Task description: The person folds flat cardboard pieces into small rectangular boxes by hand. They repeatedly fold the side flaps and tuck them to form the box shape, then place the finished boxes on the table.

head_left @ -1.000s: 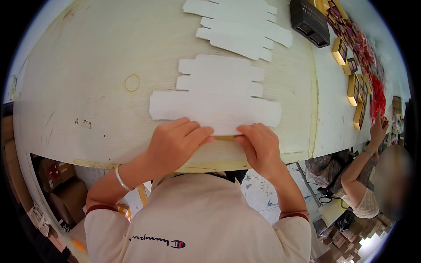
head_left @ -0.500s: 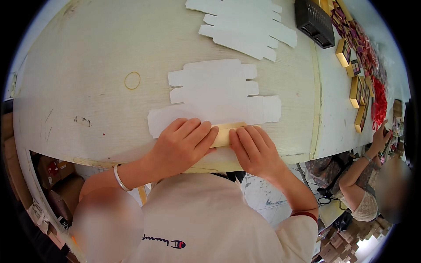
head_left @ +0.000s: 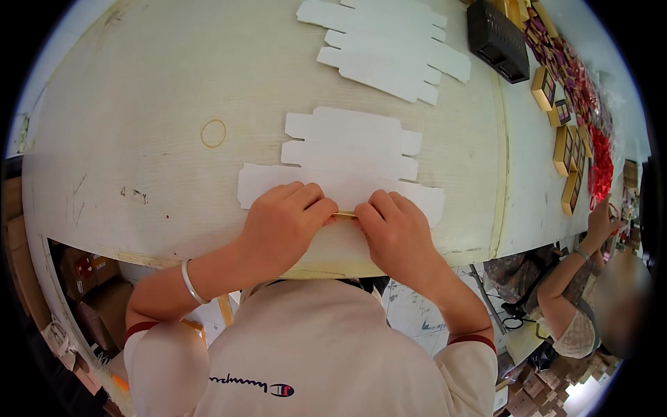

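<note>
A flat white carton blank (head_left: 351,142) with slotted side flaps lies in front of me near the table's front edge. My left hand (head_left: 283,224) is closed on its near edge, thumb and fingers pinching the card. A short way to the right, my right hand (head_left: 397,229) pinches the same edge, its fingers bent over the card. Between my fingertips a narrow gold strip (head_left: 345,215) of the blank's near edge shows. Both thumbs are mostly hidden. Beyond it lies another flat white carton blank (head_left: 382,52), apart from my hands; whether it is one sheet or a stack I cannot tell.
A thin yellow ring like a rubber band (head_left: 213,133) lies to the left. At the far right are a black plastic basket (head_left: 497,42), several gold boxes (head_left: 563,150) and a pile of red material (head_left: 600,163). Another person's hand (head_left: 602,226) is at the right edge.
The near gold flap, earlier seen broad between my hands, now shows only as a thin strip. The blank has turned slightly clockwise. My hands remain at its near edge, fingers more bent.
</note>
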The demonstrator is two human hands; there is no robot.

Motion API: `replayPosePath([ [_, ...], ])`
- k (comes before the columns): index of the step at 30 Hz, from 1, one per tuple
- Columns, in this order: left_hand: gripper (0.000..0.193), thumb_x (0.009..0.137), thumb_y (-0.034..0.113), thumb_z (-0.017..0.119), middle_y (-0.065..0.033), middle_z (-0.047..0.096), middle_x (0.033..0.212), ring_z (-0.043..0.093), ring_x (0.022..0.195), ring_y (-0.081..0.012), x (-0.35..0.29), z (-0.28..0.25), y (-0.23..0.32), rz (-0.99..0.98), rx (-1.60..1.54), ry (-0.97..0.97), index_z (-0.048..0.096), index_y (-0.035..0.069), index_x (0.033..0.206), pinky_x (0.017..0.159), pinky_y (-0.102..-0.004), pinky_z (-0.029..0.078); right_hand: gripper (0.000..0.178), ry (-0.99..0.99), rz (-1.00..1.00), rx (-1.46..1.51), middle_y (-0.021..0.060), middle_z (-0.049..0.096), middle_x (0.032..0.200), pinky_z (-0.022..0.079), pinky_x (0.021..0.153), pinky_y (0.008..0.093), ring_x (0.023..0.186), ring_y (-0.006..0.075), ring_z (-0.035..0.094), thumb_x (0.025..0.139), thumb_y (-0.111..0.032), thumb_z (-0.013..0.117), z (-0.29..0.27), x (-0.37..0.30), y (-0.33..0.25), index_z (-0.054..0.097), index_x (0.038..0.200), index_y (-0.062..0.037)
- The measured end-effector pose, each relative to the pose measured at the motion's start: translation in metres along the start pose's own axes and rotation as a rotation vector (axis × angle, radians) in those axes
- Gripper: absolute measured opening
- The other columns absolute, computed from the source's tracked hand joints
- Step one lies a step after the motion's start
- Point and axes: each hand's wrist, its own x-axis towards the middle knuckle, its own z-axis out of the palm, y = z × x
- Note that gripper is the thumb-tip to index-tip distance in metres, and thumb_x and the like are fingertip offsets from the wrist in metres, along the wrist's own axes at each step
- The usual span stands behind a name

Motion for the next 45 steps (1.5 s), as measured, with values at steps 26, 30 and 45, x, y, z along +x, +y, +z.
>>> replayPosePath([
  [26, 0.041, 0.081, -0.001, 0.062, -0.0091, 0.063, 0.092, 0.060, 0.082, -0.0269, 0.058, -0.020, -0.011, -0.033, -0.031, -0.164, 0.051, 0.010, 0.119, 0.068, -0.0367, 0.049, 0.029, 0.036, -0.186, -0.159, 0.0131, 0.060, 0.115, 0.048, 0.093, 0.0414, 0.103, 0.0272, 0.057, 0.080, -0.014, 0.067, -0.008, -0.056, -0.006, 0.063, 0.107, -0.0031],
  [30, 0.025, 0.080, 0.000, 0.063, -0.0061, 0.063, 0.087, 0.059, 0.080, -0.0248, 0.057, -0.007, -0.021, 0.048, -0.120, -0.080, 0.060, 0.008, 0.104, 0.066, -0.0360, 0.049, 0.029, 0.001, -0.290, -0.224, 0.0136, 0.060, 0.106, 0.048, 0.092, 0.0413, 0.100, 0.0275, 0.057, 0.080, -0.017, 0.067, -0.006, -0.057, -0.007, 0.062, 0.103, 0.0000],
  [45, 0.019, 0.078, 0.001, 0.065, -0.0038, 0.062, 0.087, 0.057, 0.081, -0.0238, 0.056, 0.001, -0.019, 0.201, -0.097, -0.069, 0.064, 0.008, 0.095, 0.067, -0.0347, 0.049, 0.017, 0.210, -0.105, 0.066, 0.0091, 0.062, 0.086, 0.051, 0.065, 0.0338, 0.080, 0.0253, 0.061, 0.078, -0.007, 0.066, 0.007, -0.051, -0.020, 0.062, 0.094, -0.0008],
])
